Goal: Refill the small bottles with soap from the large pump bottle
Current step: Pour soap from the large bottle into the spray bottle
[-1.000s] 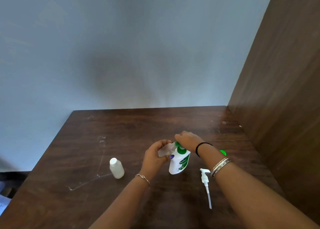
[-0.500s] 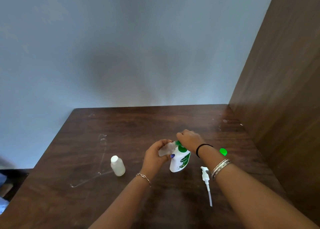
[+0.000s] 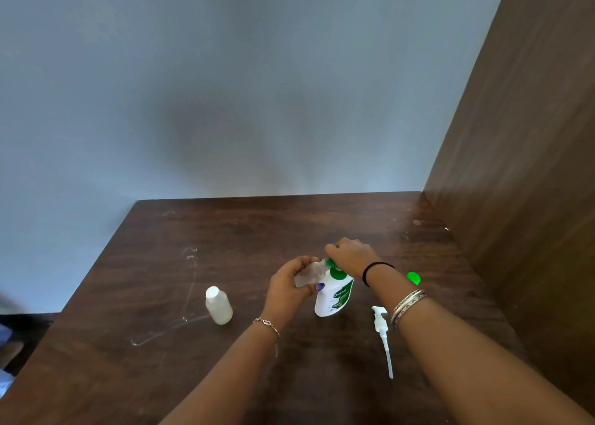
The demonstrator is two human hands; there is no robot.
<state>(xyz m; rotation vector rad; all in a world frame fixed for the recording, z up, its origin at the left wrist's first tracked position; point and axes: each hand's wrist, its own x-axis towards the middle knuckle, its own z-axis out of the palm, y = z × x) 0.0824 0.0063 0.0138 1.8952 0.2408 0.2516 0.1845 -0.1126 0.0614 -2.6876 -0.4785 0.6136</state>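
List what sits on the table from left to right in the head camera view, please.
Capped small bottle → left hand holding a clear small bottle → large soap bottle gripped at its top by the right hand → loose pump → green cap.

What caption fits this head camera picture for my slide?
Left hand holds a small bottle to the tilted soap bottle gripped by the right hand.
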